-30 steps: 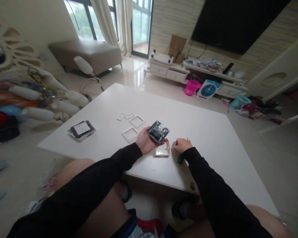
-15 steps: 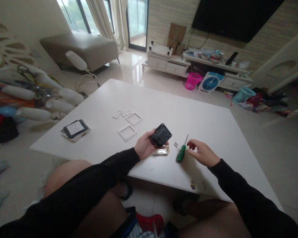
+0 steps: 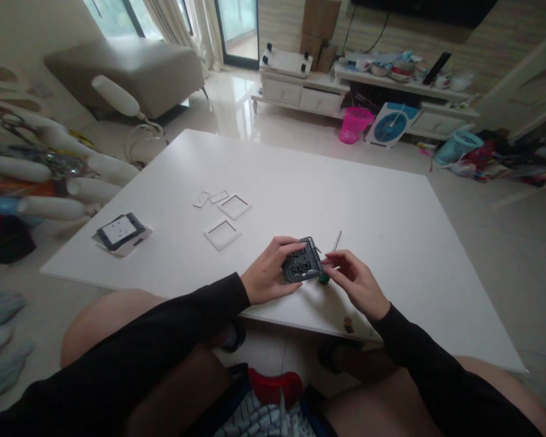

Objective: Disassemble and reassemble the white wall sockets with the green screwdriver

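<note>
My left hand is closed round a black wall socket body, held just above the white table near its front edge. A face with slots and a raised rim shows. My right hand has its thumb and fingertips closed at the right edge of this body, seeming to touch it. Behind those fingers lies a green-handled screwdriver; most of its handle is hidden. Two pale square frames and two small white cover plates lie to the left. Farther left, a black and white socket rests on a pale box.
The white table reaches out in front of me. White lamp shades stand close to its left edge. On the floor beyond are a pink basket, a blue and white fan and a low white cabinet.
The black socket body has been turned to show its slotted face. My right hand has moved left from beside the screwdriver to the body's edge. The view has tipped downward.
</note>
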Demonstrator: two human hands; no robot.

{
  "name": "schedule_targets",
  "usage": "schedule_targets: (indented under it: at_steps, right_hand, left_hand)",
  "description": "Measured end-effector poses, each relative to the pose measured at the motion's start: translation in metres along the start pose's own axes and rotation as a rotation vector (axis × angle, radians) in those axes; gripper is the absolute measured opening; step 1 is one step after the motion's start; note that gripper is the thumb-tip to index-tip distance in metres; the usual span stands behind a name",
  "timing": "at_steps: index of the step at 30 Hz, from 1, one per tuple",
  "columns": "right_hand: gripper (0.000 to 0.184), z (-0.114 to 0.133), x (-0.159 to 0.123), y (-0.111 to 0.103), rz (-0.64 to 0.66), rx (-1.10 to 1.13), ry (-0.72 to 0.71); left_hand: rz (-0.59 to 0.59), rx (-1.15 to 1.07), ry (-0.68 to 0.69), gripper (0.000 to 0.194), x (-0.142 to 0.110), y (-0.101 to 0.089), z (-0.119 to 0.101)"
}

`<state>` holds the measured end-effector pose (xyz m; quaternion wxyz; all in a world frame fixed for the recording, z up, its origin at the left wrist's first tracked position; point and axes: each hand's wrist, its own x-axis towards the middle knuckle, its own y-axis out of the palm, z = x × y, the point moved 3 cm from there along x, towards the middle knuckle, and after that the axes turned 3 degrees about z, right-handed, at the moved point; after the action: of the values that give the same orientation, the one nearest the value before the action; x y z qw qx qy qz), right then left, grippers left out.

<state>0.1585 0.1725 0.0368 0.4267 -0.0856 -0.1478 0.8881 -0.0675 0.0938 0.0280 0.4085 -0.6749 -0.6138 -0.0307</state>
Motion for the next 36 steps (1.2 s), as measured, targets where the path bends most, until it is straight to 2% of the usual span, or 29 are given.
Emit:
schedule_targets:
  at_steps: [5, 9, 13, 15, 17, 20, 24, 26, 30, 36]
  right_hand:
    - [0.058, 0.001, -0.002, 0.013, 0.015, 0.237, -0.001]
    - [0.053, -0.007, -0.002, 0.022, 0.035, 0.346, 0.093]
    - [0.042, -0.014, -0.003, 0.032, 0.143, 0.484, 0.19]
    - [0.037, -0.015, -0.003, 0.031, 0.106, 0.53, 0.223]
    - [0.035, -0.015, -0.001, 0.025, 0.013, 0.568, 0.252]
    - [0.037, -0.016, 0.003, 0.011, -0.15, 0.634, 0.308]
    - [0.044, -0.017, 0.006, -0.003, -0.314, 0.703, 0.371]
    - [0.046, -0.017, 0.006, -0.007, -0.348, 0.72, 0.378]
    - [0.047, -0.017, 0.006, -0.009, -0.355, 0.711, 0.382]
    - [0.043, -0.02, 0.005, -0.007, -0.322, 0.65, 0.375]
  left_hand:
    - [0.033, 0.007, 0.076, 0.091, -0.002, 0.0, -0.003]
    - [0.026, 0.026, 0.056, 0.092, -0.005, 0.002, -0.003]
    - [-0.004, 0.039, 0.096, 0.094, -0.005, 0.004, -0.007]
    - [0.0, 0.021, 0.111, 0.096, -0.001, 0.0, -0.008]
    - [0.004, 0.024, 0.065, 0.103, 0.003, -0.008, -0.002]
    - [0.067, 0.098, -0.128, 0.113, 0.004, -0.023, 0.018]
    - [0.208, 0.194, -0.374, 0.094, -0.008, -0.026, 0.05]
    - [0.274, 0.203, -0.439, 0.096, -0.014, -0.018, 0.06]
    - [0.337, 0.207, -0.475, 0.1, -0.016, -0.003, 0.063]
    - [0.388, 0.192, -0.411, 0.101, -0.012, -0.002, 0.055]
